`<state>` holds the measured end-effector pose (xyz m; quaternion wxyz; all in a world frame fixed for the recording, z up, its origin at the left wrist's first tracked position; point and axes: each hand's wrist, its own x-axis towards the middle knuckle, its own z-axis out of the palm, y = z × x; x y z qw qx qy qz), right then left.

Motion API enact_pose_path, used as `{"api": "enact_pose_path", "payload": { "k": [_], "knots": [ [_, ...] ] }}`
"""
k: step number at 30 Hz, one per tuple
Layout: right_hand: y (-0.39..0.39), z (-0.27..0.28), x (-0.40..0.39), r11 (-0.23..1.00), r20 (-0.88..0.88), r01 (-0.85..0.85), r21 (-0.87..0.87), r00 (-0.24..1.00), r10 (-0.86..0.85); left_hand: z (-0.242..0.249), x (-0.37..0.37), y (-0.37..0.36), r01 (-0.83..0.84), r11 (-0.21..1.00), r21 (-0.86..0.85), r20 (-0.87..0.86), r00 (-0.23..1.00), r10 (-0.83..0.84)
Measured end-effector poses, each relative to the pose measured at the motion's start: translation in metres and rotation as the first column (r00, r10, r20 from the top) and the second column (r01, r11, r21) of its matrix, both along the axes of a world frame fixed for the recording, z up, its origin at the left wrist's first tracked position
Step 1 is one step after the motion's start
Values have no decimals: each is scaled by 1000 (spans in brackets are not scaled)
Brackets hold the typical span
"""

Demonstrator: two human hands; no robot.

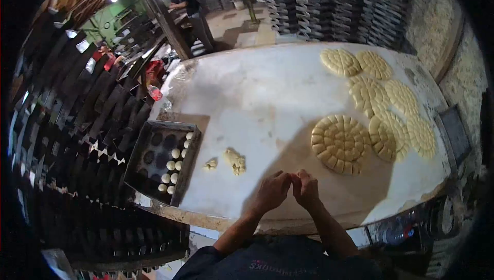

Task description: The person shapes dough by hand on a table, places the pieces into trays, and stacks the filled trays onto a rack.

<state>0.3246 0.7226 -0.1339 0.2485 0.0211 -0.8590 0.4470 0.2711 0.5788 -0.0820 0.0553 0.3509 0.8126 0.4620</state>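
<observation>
My left hand [274, 191] and my right hand [307, 188] meet over the near edge of the pale worktable [247, 95]. The fingers of both are curled, their tips brought together; anything between them is hidden or too small to name. Left of my hands lie a lump of dough [235, 162] and a smaller dough scrap [210, 165]. To the right rests a large round of dough [339, 144], cut into many small segments. Further left is a dark metal tray [194, 169] with several dough balls [171, 165] along its right side.
More scored dough rounds [401, 97] overlap along the table's right side. Tall stacks of dark trays [329, 7] stand behind, with others [77, 115] at left. A wooden post [163, 17] rises at the far left corner. Another person [188, 10] stands in the background.
</observation>
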Motion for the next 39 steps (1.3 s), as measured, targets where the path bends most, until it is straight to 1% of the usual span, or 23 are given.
{"api": "enact_pose_path", "payload": {
  "k": [1, 3, 5, 7, 8, 10, 12, 13, 14, 15, 17, 18, 19, 22, 25, 27, 28, 30, 32, 34, 36, 38, 39],
  "knots": [
    [-1, 0, 0, 995, -7, 55, 80, 998, -55, 5, 1, -4, 23, 994, -108, 82, 997, -14],
    [-3, 1, -3, 984, -22, 100, 149, 995, -98, -3, -1, -16, 98, 992, -84, 61, 994, -93],
    [4, 1, -10, 964, 403, 44, 263, 903, -151, -17, -6, -29, 191, 978, -79, 35, 981, -189],
    [5, -5, -10, 989, 250, 101, 108, 960, -126, -37, -3, -51, -21, 999, 26, 398, 917, 9],
    [6, -13, -7, 991, 98, 130, -33, 987, -126, -50, -1, -63, -23, 1000, 11, 394, 919, 17],
    [9, -55, 20, 1000, 214, 9, 18, 977, -13, -86, 10, -83, -392, 900, -191, -127, 919, 374],
    [25, -99, 60, 929, 228, -246, 276, 956, 186, -131, 30, -126, -320, 938, -132, 162, 927, 339],
    [43, -113, 72, 928, 233, -248, 278, 955, 186, -160, 32, -157, -135, 963, -233, -121, 987, 109],
    [63, -122, 84, 848, 116, -270, 456, 963, 244, -164, 32, -179, 16, 927, -374, -354, 922, -159],
    [76, -133, 94, 742, 16, -265, 615, 946, 325, -171, 24, -199, 56, 898, -436, -144, 981, -131],
    [91, -126, 67, 653, 57, -221, 725, 963, 263, -269, -5, -224, -268, 937, -223, -302, 933, 196],
    [88, -116, 44, 718, 102, -259, 646, 962, 254, -163, -22, -185, -333, 824, -458, -317, 928, 199],
    [78, -107, 20, 775, 143, -282, 566, 959, 245, -187, -42, -172, -331, 869, -367, -398, 900, 175],
    [16, -125, -12, 890, 189, -186, 416, 975, 116, -166, -29, -87, -426, 883, -198, -247, 893, 376],
    [-13, -140, 17, 745, 146, -139, 652, 988, 57, -157, 3, -61, -410, 883, -228, -116, 912, 394],
    [2, -155, 50, 763, 232, -436, 478, 900, 369, -157, 34, -99, -121, 967, -226, -400, 916, 20],
    [21, -148, 51, 765, 230, -436, 474, 900, 370, -165, 38, -130, -72, 955, -287, -389, 920, -48],
    [61, -112, 35, 726, 216, -373, 578, 928, 304, -179, 19, -183, -88, 587, -805, -296, 916, -269],
    [69, -108, -9, 816, 109, -101, 569, 993, 47, -221, -36, -205, -455, 805, -381, -371, 873, 317],
    [46, -110, -46, 894, 185, -79, 442, 983, -5, -178, -74, -146, -547, 825, -138, -483, 765, 427],
    [12, -124, -49, 889, 192, -53, 455, 981, -40, -177, -69, -121, -410, 895, -175, -327, 882, 340],
    [4, -124, -30, 879, 191, -33, 476, 979, -66, -160, -37, -111, -467, 862, -196, -254, 873, 416],
    [5, -118, -10, 888, 184, -138, 439, 981, 61, -165, -19, -125, -307, 924, -227, -334, 916, 222]
  ]
}}
